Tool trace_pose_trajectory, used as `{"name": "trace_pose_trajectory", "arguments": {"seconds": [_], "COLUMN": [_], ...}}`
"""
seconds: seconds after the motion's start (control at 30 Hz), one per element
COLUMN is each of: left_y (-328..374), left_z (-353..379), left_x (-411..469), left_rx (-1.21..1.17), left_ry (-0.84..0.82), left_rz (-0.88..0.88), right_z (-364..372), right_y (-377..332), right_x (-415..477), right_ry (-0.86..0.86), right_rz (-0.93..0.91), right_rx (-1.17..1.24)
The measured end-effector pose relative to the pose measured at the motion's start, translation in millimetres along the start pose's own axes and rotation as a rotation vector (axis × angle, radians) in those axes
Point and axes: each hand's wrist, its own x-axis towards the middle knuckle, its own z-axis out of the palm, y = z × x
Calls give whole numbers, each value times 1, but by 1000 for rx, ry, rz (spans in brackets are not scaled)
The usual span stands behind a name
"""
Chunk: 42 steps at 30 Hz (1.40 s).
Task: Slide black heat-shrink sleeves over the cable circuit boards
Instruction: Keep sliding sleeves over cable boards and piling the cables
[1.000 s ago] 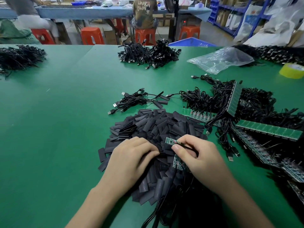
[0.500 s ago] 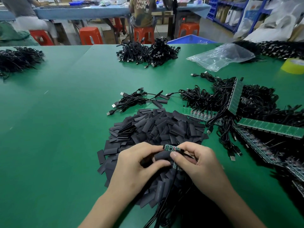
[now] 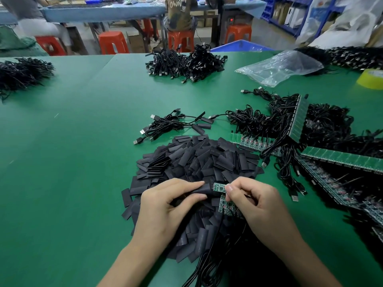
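My left hand (image 3: 165, 204) pinches a black sleeve (image 3: 204, 188). Its mouth meets the green circuit board (image 3: 219, 187) pinched in my right hand (image 3: 259, 204), above the sleeve pile (image 3: 196, 158) on the table (image 3: 72, 162). I judge insertion is starting; next, keep the board square and push. A second ago my left hand was down on the pile.

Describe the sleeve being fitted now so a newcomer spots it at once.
On the green table, find the pile of flat black sleeves near the middle. Over its near side, the left hand pinches one sleeve. Unlike the loose ones, its open end meets the small green board pinched by the right hand.
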Motion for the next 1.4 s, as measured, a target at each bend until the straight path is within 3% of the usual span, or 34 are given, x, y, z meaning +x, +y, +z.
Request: {"name": "trace_pose_trajectory", "arguments": {"seconds": [0.4,0.67,1.4], "left_y": [0,-4,-3], "left_z": [1,-1,2], "left_x": [-1,-1,-5], "left_rx": [46,82,95], "left_ry": [-10,-190,-135], "left_rz": [37,151,204], "right_z": [4,6,-6], "right_y": [3,4,2], "right_x": [-3,-3,0], "right_ry": [-45,-131,-176], "right_rz": [7,-13,52], "right_rx": [-39,-140,-54]}}
